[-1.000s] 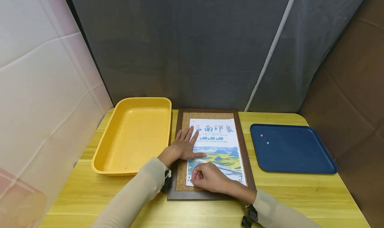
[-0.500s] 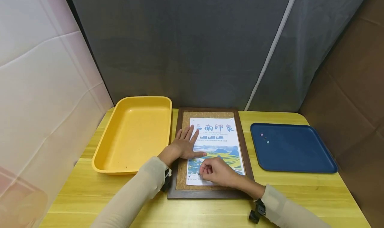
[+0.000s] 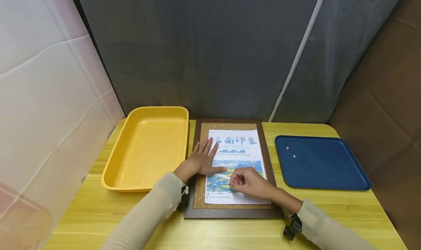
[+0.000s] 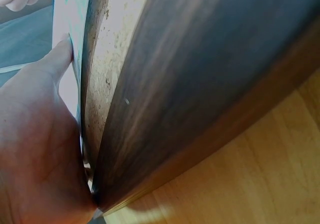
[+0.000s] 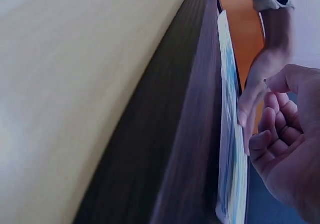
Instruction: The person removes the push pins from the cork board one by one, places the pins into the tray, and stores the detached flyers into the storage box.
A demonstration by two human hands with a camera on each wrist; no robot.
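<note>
A printed poster with blue lettering and a landscape lies on a cork board in a dark wooden frame. Small pins show at its upper corners, and a dark spot marks the lower left corner. My left hand rests spread on the poster's left side, thumb pointing right; the left wrist view shows the thumb on the paper. Just above the poster's lower middle, my right hand pinches a tiny dark push pin between thumb and index finger. Its other fingers are curled.
A yellow tray with raised walls stands left of the board. On the right lies a flat blue tray holding a pink pin, a pale pin and a dark speck. Grey, white and brown sheets surround the wooden table.
My right hand has moved from the poster's lower left corner up and to the right, across its lower half. The left hand has stayed in place.
</note>
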